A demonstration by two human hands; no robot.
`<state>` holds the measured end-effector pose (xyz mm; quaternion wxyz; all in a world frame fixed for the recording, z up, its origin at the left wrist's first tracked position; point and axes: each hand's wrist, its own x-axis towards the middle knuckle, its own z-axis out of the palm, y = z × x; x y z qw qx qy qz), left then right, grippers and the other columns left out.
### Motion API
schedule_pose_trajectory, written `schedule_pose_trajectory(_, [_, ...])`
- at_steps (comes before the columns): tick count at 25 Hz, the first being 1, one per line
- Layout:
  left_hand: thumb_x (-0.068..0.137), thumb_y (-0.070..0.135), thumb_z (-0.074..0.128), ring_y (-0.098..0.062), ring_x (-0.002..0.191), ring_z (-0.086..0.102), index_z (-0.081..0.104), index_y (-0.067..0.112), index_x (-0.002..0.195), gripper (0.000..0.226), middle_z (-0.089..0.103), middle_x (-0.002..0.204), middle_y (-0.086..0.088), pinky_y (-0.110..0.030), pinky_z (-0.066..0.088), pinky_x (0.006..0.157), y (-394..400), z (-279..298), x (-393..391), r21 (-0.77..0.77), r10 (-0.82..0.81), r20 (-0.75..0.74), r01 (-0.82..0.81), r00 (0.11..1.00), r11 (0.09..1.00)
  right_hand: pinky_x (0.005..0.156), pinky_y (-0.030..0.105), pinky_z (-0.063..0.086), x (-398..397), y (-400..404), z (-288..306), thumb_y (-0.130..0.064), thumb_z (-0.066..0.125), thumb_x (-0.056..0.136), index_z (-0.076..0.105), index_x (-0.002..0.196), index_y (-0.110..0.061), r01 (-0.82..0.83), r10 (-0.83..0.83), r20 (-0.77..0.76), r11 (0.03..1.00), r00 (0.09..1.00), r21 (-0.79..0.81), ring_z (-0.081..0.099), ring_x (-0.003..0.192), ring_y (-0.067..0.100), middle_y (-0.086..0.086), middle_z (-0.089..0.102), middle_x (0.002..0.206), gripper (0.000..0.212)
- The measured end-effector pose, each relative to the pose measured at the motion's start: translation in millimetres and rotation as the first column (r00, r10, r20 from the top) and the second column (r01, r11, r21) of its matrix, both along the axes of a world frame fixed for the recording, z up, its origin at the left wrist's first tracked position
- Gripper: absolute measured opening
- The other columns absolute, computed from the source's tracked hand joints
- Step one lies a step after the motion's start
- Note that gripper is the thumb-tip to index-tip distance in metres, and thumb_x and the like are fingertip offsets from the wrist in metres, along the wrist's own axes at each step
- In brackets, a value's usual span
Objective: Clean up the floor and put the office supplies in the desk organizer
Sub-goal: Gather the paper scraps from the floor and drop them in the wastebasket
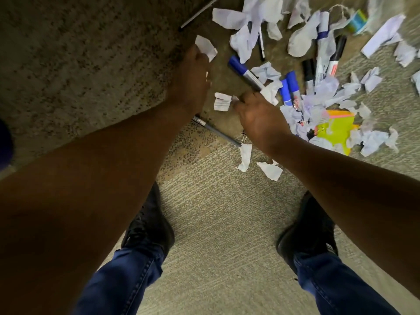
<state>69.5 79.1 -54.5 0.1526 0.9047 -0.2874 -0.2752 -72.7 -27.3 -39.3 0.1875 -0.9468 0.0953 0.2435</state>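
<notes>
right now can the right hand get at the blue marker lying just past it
Probably yes. The blue marker lies just beyond the right hand, with only a crumpled paper scrap over its near end. But that hand already pinches a folded paper piece.

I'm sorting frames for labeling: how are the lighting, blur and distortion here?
Head view: dim upper left, where shadow darkens the carpet; both hands slightly motion-blurred; paper scraps and markers soft toward the top right; wide-angle stretch enlarges the forearms near the edges.

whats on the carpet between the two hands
In the head view, a folded white paper scrap lies between the left hand and right hand, at the right hand's fingertips.
</notes>
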Motion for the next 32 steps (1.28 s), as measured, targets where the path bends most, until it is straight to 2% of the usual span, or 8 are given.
schedule_pose_trajectory(3, [0.091,0.010,0.060,-0.025,0.115,0.054,0.061,0.002,0.108,0.019,0.055,0.125,-0.016,-0.026,0.040,0.094,4.3,-1.3,3.2,0.005,0.044,0.022,-0.044,0.999,0.999,0.077,0.037,0.046,-8.4,-18.3,9.4,-0.001,0.051,0.088,0.062,0.107,-0.005,0.284,-0.300,0.140,0.951,0.944,0.122,0.056,0.098,0.033,0.018,0.058,0.107,0.022])
schedule_pose_trajectory(6, [0.086,0.021,0.069,-0.022,0.108,0.059,0.059,0.004,0.110,0.031,0.062,0.117,-0.013,-0.023,0.045,0.087,-4.7,7.9,7.5,-0.076,0.237,-0.041,-0.240,0.971,0.968,0.077,0.034,0.041,-8.5,-40.1,17.1,-0.001,0.050,0.086,0.055,0.109,-0.006,0.504,-0.513,0.213,0.858,0.831,0.103,0.055,0.097,0.033,0.017,0.057,0.108,0.024])
schedule_pose_trajectory(9, [0.086,0.025,0.070,-0.018,0.128,0.048,0.044,0.020,0.136,0.057,0.046,0.142,-0.007,-0.025,0.043,0.103,-21.3,9.2,11.3,-0.012,0.157,-0.043,-0.157,0.987,0.987,0.090,0.040,0.043,-0.1,-53.6,14.2,0.003,0.051,0.084,0.037,0.136,-0.010,0.379,-0.373,0.109,0.924,0.921,-0.044,0.046,0.117,0.035,0.020,0.043,0.132,0.055])
schedule_pose_trajectory(11, [0.091,0.021,0.063,-0.021,0.131,0.045,0.041,0.023,0.139,0.053,0.041,0.145,-0.010,-0.028,0.042,0.106,-28.3,6.3,16.4,0.064,0.089,0.006,-0.089,0.996,0.994,0.096,0.046,0.043,7.4,-54.6,10.6,-0.006,0.056,0.087,0.032,0.143,-0.016,0.220,-0.220,0.010,0.973,0.975,-0.076,0.036,0.126,0.038,0.020,0.034,0.142,0.062])
schedule_pose_trajectory(15, [0.094,0.015,0.056,-0.021,0.126,0.050,0.049,0.008,0.129,0.036,0.050,0.137,-0.012,-0.023,0.038,0.102,-30.4,1.9,23.8,0.049,0.126,-0.015,-0.125,0.992,0.991,0.082,0.044,0.048,9.6,-51.0,-0.1,-0.005,0.063,0.084,0.041,0.133,-0.018,0.112,-0.121,-0.063,0.986,0.991,-0.121,0.038,0.122,0.037,0.018,0.035,0.136,0.055])
schedule_pose_trajectory(20, [0.090,0.017,0.056,-0.033,0.111,0.057,0.054,0.006,0.124,0.036,0.061,0.121,-0.017,-0.035,0.043,0.089,-31.7,4.1,30.5,0.116,0.148,0.017,-0.149,0.989,0.982,0.067,0.038,0.044,3.0,-55.8,2.5,0.001,0.057,0.087,0.053,0.121,-0.011,0.065,-0.067,-0.030,0.995,0.997,-0.072,0.052,0.103,0.036,0.018,0.043,0.123,0.036])
schedule_pose_trajectory(27, [0.088,0.014,0.053,-0.035,0.104,0.060,0.061,0.007,0.111,0.025,0.065,0.112,-0.018,-0.039,0.048,0.087,-36.6,9.0,41.0,0.194,0.111,-0.061,-0.097,0.992,0.976,0.075,0.022,0.039,1.5,-72.5,-3.5,-0.014,0.068,0.086,0.065,0.115,-0.009,0.260,-0.251,-0.070,0.948,0.965,0.184,0.062,0.092,0.026,0.017,0.065,0.108,0.030])
schedule_pose_trajectory(32, [0.083,0.018,0.070,-0.024,0.089,0.065,0.067,0.003,0.098,0.021,0.069,0.097,-0.010,-0.024,0.046,0.072,-29.0,17.4,24.4,0.119,0.213,-0.111,-0.200,0.971,0.973,0.076,0.033,0.048,-28.6,-62.1,10.0,-0.006,0.062,0.085,0.060,0.107,-0.009,0.417,-0.416,-0.041,0.892,0.908,0.176,0.063,0.089,0.034,0.016,0.066,0.095,0.022])
